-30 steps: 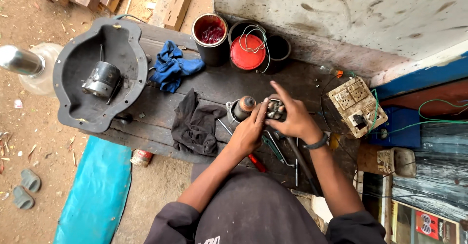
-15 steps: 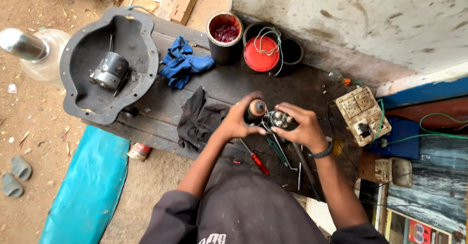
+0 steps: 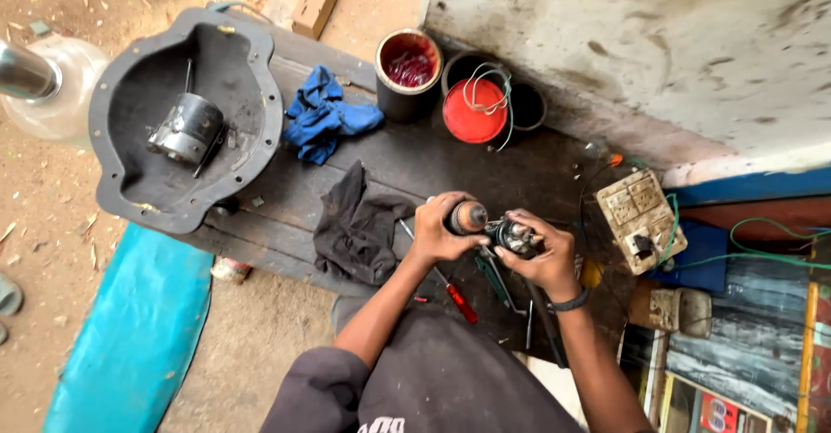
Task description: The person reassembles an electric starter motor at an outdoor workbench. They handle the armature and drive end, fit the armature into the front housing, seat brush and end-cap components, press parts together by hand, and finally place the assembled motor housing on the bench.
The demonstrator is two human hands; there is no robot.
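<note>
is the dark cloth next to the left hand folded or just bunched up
Bunched up: the dark cloth lies crumpled in uneven creases on the bench, beside the left hand.

At frame centre, the left hand (image 3: 439, 229) and right hand (image 3: 544, 255) grip a small dark cylindrical motor part (image 3: 493, 228) above the dark wooden bench (image 3: 286, 225).

We see even, diffuse daylight with soft, faint shadows. The pale concrete slab (image 3: 640, 43) at upper right reads bright, the dark wooden workbench (image 3: 407, 160) dim. Focus softens and lines bend toward the edges.

Dark grey short sleeves (image 3: 316, 385), bare forearms, a black wristband (image 3: 567, 301) on the right wrist.
</note>
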